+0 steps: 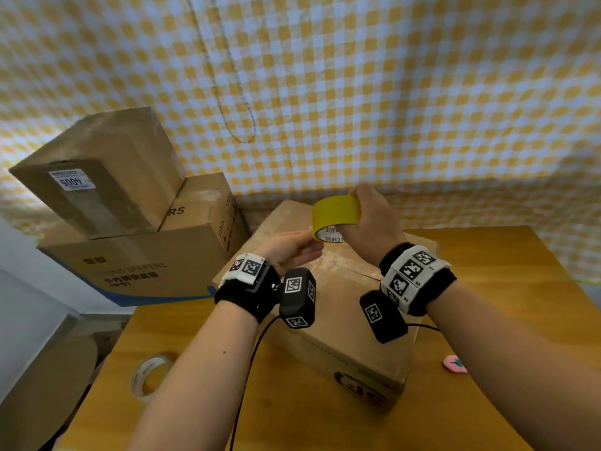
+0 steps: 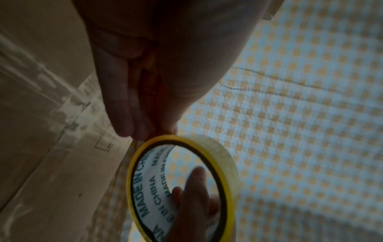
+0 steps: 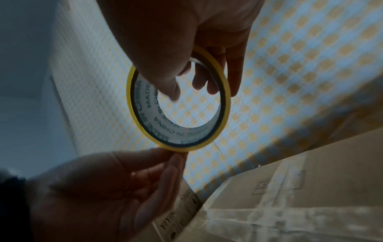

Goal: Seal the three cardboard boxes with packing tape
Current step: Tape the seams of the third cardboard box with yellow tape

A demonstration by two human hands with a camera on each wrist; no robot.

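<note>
At the far left three cardboard boxes are stacked: a wide lower box (image 1: 143, 265) printed with blue lettering, a tilted box (image 1: 100, 170) with a white label on top of it, and a smaller box (image 1: 208, 206) just beside that one; nearer, a clear tape roll (image 1: 150, 375) lies flat on the wooden bench (image 1: 487, 288); the left hand (image 1: 292, 249) reaches to the lower edge of the yellow tape roll (image 1: 336, 216), its fingers (image 3: 163, 165) pressed together and pinching at the roll's outer edge; the roll is held in the air above the front box (image 1: 341, 320), which sits on the bench with old clear tape across its closed flaps; the right hand (image 1: 374, 216) grips the roll from the right, thumb inside the white core and fingers (image 3: 236, 78) curled over the outside; a small pink object (image 1: 455, 364) lies on the bench at the right; a yellow checked cloth (image 1: 390, 92) hangs behind.
</note>
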